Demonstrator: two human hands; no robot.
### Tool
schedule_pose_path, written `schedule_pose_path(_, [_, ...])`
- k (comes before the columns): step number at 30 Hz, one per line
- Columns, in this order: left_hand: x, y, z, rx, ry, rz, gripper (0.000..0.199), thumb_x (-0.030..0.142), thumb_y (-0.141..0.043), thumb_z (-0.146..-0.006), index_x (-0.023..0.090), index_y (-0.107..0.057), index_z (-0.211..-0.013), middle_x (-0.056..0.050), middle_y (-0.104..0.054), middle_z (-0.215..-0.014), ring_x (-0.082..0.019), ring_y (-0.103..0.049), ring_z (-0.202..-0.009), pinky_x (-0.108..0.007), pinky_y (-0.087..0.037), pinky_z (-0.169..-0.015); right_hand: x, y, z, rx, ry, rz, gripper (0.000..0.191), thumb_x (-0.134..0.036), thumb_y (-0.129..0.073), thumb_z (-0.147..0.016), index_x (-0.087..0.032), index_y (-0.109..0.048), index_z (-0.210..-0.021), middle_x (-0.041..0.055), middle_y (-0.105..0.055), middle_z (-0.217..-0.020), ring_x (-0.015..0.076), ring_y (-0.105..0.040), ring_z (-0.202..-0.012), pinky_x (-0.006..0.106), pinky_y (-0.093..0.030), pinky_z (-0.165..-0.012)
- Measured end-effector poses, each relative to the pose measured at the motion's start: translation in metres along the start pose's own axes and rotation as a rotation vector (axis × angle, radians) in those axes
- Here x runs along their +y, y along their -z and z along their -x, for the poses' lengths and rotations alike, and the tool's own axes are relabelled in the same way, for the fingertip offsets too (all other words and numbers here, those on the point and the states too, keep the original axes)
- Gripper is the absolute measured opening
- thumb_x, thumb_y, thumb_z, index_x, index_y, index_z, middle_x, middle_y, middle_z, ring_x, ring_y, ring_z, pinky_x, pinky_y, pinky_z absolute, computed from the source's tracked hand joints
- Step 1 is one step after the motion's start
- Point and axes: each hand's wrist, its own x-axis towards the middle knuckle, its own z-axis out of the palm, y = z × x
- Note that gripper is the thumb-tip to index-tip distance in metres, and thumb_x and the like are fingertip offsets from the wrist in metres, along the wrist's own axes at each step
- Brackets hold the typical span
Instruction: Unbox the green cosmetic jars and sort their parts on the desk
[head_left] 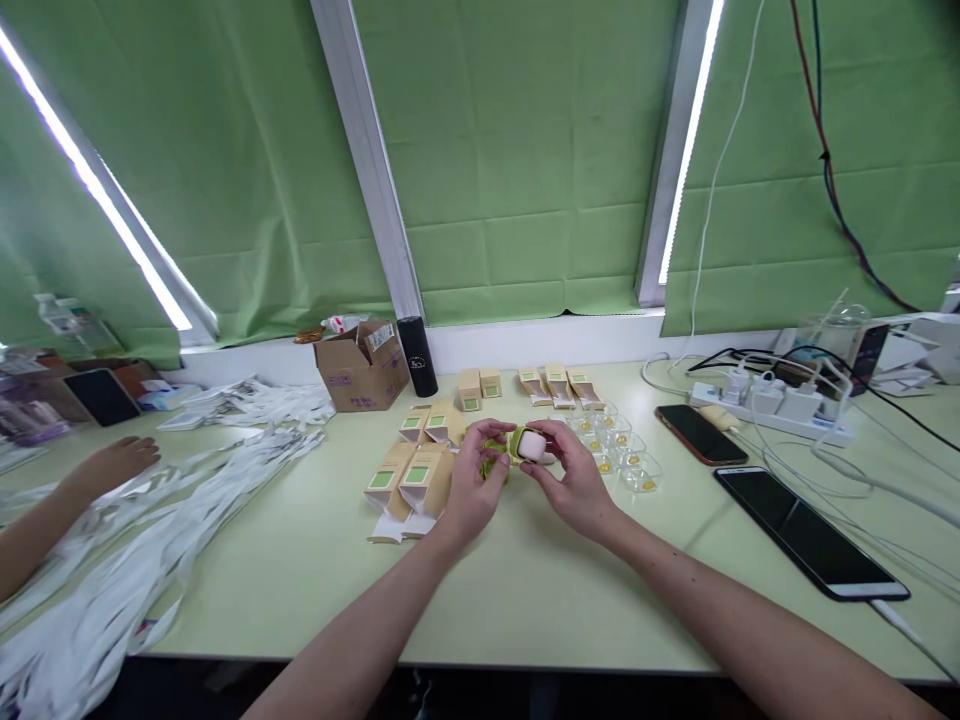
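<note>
Both my hands meet above the middle of the table. My left hand point(480, 472) is closed around the left side of a small olive-green piece point(495, 462). In my right hand point(574, 475), thumb and fingers grip a small pale pink rounded block point(533, 445) with a green rim on its left. Whether the green parts are joined is hidden by my fingers. Beside my left hand lie several tan cartons with green labels point(424, 475), their white flaps open toward me. To the right of my right hand sit several clear plastic cups with yellow centres point(630, 460).
More tan cartons point(555, 384) stand at the back. A cardboard box point(361, 375) and a black cylinder point(417, 356) stand by the wall. Phones point(810, 530), cables and a power strip point(772, 410) lie right. White straps point(172, 510) and another person's hand point(116, 465) are left.
</note>
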Motion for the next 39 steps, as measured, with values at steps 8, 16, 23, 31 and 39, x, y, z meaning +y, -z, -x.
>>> schedule_pose_path(8, [-0.003,0.001,0.004,-0.100,0.137,0.047,0.041,0.027,-0.080,-0.082,0.022,-0.074,-0.122,-0.013,-0.070,-0.126,-0.028,-0.067,-0.109,-0.032,-0.055,-0.083,0.002,0.000,0.000,0.035,-0.020,0.149,0.032,-0.044,-0.073,-0.091,-0.024,-0.064,-0.115,0.0070,-0.070,-0.104,0.0209,-0.062,-0.082,0.036,-0.056,-0.074])
schedule_pose_path(16, [-0.008,0.000,-0.005,-0.123,0.263,0.252,0.051,0.042,-0.090,-0.074,0.018,-0.077,-0.117,-0.014,-0.075,-0.116,-0.028,-0.071,-0.105,-0.035,-0.058,-0.087,0.001,0.005,-0.001,0.008,0.017,0.153,0.035,-0.048,-0.073,-0.091,-0.024,-0.067,-0.115,0.0053,-0.067,-0.094,0.0192,-0.058,-0.075,0.034,-0.054,-0.069])
schedule_pose_path(23, [-0.011,0.006,-0.008,-0.163,0.374,0.496,0.042,0.041,-0.086,-0.081,0.017,-0.075,-0.114,-0.014,-0.074,-0.116,-0.023,-0.070,-0.099,-0.034,-0.056,-0.088,-0.003,0.007,0.001,-0.002,0.063,0.120,0.032,-0.034,-0.060,-0.099,-0.025,-0.062,-0.130,0.0079,-0.065,-0.105,0.0198,-0.063,-0.082,0.038,-0.058,-0.076])
schedule_pose_path(31, [-0.013,0.004,-0.006,-0.161,0.391,0.447,0.038,0.045,-0.082,-0.083,0.015,-0.077,-0.106,-0.014,-0.074,-0.107,-0.021,-0.068,-0.091,-0.032,-0.055,-0.081,-0.001,0.008,0.002,-0.011,0.136,0.197,0.041,-0.029,-0.063,-0.096,-0.028,-0.060,-0.137,0.0118,-0.061,-0.127,0.0229,-0.066,-0.092,0.041,-0.063,-0.077])
schedule_pose_path(39, [-0.019,0.004,-0.008,-0.142,0.336,0.228,0.046,0.051,-0.079,-0.084,0.020,-0.077,-0.117,-0.009,-0.075,-0.105,-0.020,-0.067,-0.090,-0.028,-0.051,-0.079,0.001,0.008,0.002,-0.039,0.140,0.225,0.030,-0.028,-0.062,-0.098,-0.028,-0.063,-0.128,0.0116,-0.061,-0.123,0.0284,-0.065,-0.111,0.044,-0.063,-0.087])
